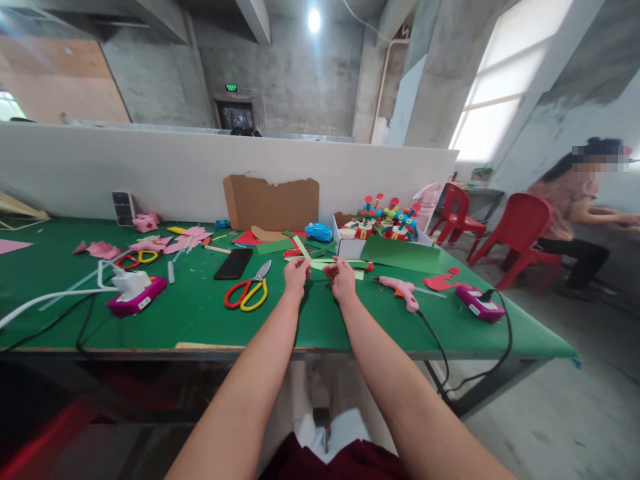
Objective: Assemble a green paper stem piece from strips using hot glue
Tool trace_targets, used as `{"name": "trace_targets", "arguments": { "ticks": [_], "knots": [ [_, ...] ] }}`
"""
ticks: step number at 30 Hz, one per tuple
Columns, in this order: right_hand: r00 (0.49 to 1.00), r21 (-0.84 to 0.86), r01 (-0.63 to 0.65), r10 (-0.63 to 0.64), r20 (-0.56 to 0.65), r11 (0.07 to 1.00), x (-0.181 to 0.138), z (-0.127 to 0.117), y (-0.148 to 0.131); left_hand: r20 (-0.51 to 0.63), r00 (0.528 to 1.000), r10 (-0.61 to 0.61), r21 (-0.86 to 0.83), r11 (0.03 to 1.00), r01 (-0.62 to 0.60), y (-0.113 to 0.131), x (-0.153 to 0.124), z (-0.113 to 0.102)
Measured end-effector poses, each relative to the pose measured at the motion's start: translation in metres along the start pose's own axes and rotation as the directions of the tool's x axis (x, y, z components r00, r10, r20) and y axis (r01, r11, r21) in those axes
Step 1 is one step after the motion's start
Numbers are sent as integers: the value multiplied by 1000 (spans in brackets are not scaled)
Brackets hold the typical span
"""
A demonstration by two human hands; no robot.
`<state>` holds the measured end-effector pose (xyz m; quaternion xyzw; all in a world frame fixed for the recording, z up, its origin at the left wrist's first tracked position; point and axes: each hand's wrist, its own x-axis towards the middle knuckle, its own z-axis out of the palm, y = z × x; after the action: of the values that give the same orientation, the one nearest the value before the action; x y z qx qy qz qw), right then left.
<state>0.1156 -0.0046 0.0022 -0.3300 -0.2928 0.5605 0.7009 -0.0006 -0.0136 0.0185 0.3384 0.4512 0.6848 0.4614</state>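
Note:
Light green paper strips [302,247] are between my two hands above the green table. My left hand [297,275] is closed, its fingers pinching the strips where one angles up to the left. Beside it, my right hand [342,277] pinches the strip running out to the right. The strips seem to meet at an angle near my left fingertips. Just behind the hands lie green paper scraps and a red-handled tool [292,253], partly covered. To the left rest scissors [249,288] with red and yellow handles. A pink glue gun [400,291] lies to the right.
A white box [351,249] holds several colourful spring figures [367,220]. Purple power sockets [137,297] with cables stand at both sides. A black phone [233,264], pink paper scraps [103,250] and a cardboard piece [273,203] are around. A person [575,200] sits far right near red chairs [523,230].

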Motion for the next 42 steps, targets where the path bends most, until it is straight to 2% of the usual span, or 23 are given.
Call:
{"name": "trace_targets", "arguments": {
  "ticks": [3,7,10,14,18,23,28,31,35,38,42],
  "knots": [
    [1000,-28,-11,11,3,1000,1,-1,-1,11,1000,8,15,1000,-8,-2,1,0],
    [998,22,64,-65,25,998,3,-1,-1,1,1000,-4,15,1000,4,-1,0,1],
    [997,11,73,-73,4,997,5,-1,-1,-5,1000,-11,7,1000,11,1,-1,2],
    [1000,-75,26,-26,-1,997,4,0,1,18,1000,2,10,1000,-2,1,-2,2],
    [996,-151,51,-39,76,987,0,1,2,40,999,6,19,1000,-6,0,-2,2],
    [996,-319,51,-25,85,946,-2,1,3,51,999,9,30,999,-10,-1,0,1],
    [981,-309,185,-154,120,933,-1,2,3,68,998,3,34,999,-6,-1,0,2],
    [982,-330,186,-169,80,925,2,0,2,56,998,7,31,999,-9,-1,0,2],
    [975,-459,223,-205,90,860,10,-5,4,50,999,17,38,999,-18,-2,0,2],
    [977,-546,209,-154,146,811,11,-5,5,45,999,23,28,999,-24,-2,0,3],
    [991,-510,66,2,133,857,6,-6,0,30,999,21,28,999,-22,-1,-2,3]
  ]
}}
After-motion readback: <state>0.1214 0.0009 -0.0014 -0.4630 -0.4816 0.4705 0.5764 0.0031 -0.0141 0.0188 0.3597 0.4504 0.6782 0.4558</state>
